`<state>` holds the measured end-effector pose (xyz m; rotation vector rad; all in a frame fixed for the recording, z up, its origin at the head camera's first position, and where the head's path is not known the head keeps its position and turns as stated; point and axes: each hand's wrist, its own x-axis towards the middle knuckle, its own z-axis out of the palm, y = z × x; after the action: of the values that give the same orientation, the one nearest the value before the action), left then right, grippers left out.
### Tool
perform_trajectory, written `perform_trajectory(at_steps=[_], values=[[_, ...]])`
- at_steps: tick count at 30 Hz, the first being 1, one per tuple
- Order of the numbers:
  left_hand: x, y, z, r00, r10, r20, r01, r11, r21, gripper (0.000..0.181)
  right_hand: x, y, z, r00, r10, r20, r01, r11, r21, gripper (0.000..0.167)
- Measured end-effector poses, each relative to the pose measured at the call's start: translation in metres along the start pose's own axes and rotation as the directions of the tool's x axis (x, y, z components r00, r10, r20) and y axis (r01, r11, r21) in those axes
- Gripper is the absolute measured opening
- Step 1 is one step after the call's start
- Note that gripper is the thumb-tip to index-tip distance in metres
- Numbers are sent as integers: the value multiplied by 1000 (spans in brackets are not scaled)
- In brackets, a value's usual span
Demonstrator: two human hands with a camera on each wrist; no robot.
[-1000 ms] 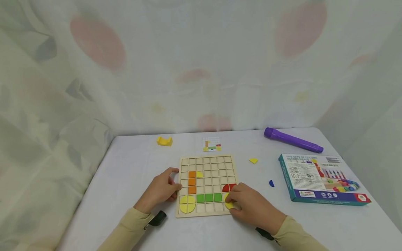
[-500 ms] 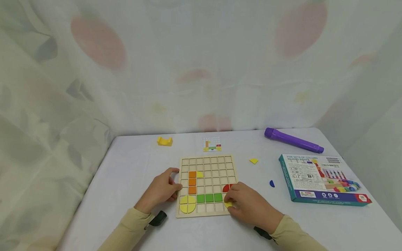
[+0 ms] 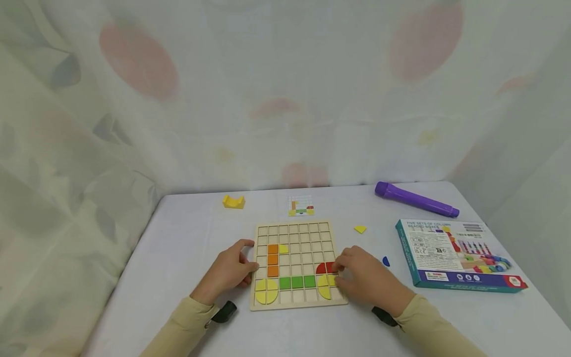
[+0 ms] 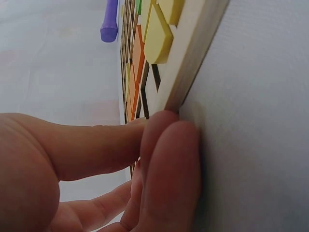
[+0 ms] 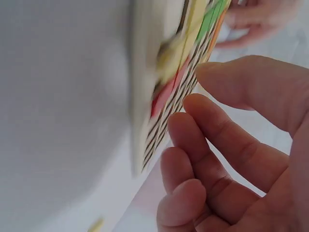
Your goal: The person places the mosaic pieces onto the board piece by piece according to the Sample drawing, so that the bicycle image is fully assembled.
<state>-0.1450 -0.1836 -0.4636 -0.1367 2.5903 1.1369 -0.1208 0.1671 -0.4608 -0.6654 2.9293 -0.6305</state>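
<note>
A wooden grid board (image 3: 308, 246) lies on the table in the head view. Its left edge is pinched by my left hand (image 3: 226, 267), thumb above and fingers against the side, as the left wrist view shows. Past the board's right edge, my right hand (image 3: 370, 275) hovers with loosely bent fingers; the right wrist view shows nothing between them. Beside it, three yellow quarter-circle tiles (image 3: 324, 292) sit in cells below two red quarter-circle tiles (image 3: 321, 268). A yellow circle of quarter tiles (image 3: 260, 297), green squares (image 3: 297, 282), orange squares (image 3: 272, 259) and one yellow quarter tile (image 3: 283, 248) fill other cells.
Behind the board lies a pattern card (image 3: 301, 205). A loose yellow quarter tile (image 3: 360, 229) and a blue tile (image 3: 385, 261) lie to the right, near a printed box (image 3: 459, 255). A purple tube (image 3: 417, 200) and a yellow stand (image 3: 234, 202) lie farther back.
My right hand has drawn back rightward from the lower right yellow tiles, which now show in their cells. The left hand stays at the board's edge.
</note>
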Motion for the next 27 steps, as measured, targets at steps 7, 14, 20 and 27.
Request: perform_trajectory(at_steps=[7,14,20,27], values=[[0,-1,1,1000,5,-4,-5,1000,7,66,19,46,-27,997,74,-33,-75,996,-39,14],[0,-2,1,1000,9,-5,-9,1000,6,66,40,75,-48,990,141,-3,-141,989,-43,28],[1,-3,2,1000,10,-5,-10,1000,-2,66,56,88,-48,986,168,16,-167,985,-52,38],[2,-5,2,1000,12,-4,-12,1000,-1,66,68,92,-41,983,176,54,-175,984,-37,43]])
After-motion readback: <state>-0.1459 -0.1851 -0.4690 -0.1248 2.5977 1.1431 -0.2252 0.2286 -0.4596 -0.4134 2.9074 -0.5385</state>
